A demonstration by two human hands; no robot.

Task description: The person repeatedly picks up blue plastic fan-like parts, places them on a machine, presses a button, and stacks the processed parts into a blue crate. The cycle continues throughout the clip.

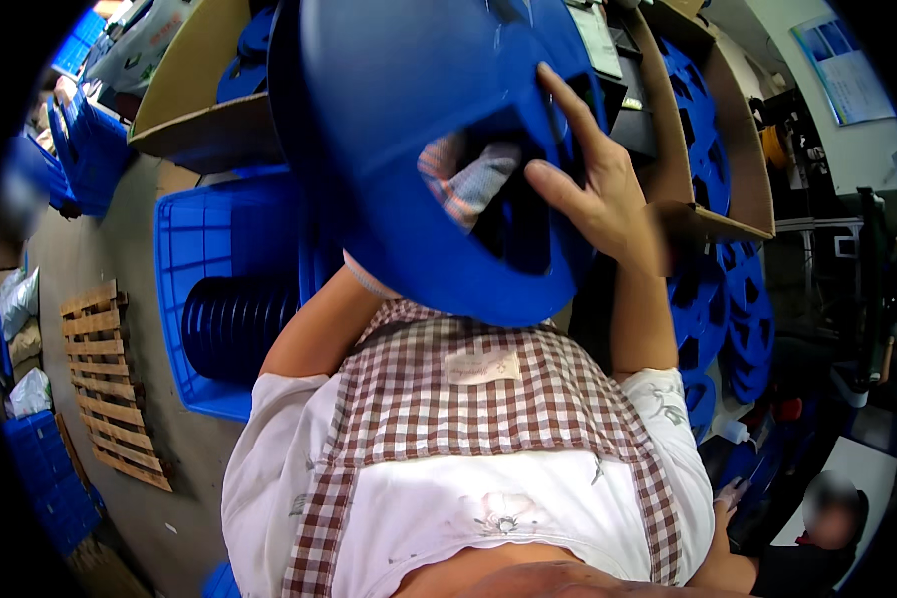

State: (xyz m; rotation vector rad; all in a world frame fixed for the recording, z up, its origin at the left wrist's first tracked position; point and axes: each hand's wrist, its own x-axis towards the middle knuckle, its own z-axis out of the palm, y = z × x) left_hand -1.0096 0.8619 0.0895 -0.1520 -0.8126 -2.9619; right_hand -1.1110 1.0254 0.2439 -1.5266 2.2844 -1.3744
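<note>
A large blue plastic reel disc [389, 229] with cut-out openings is held up in front of my chest, tilted and partly blurred. My left hand [468, 184], in a checked fabric glove, reaches behind the disc. Its fingers show through an opening, curled by the disc; the rest of that hand is hidden. My bare right hand [608, 189] lies at the disc's right side, with index finger and thumb spread apart near the rim of the opening. Its other fingers are mostly out of sight.
On the left, a blue crate [174, 299] holds a row of dark discs [239, 324]. Cardboard boxes [204, 125] with blue reels stand ahead; more blue reels [743, 319] are stacked right. A wooden pallet [115, 389] lies on the floor. Another person [817, 558] is at lower right.
</note>
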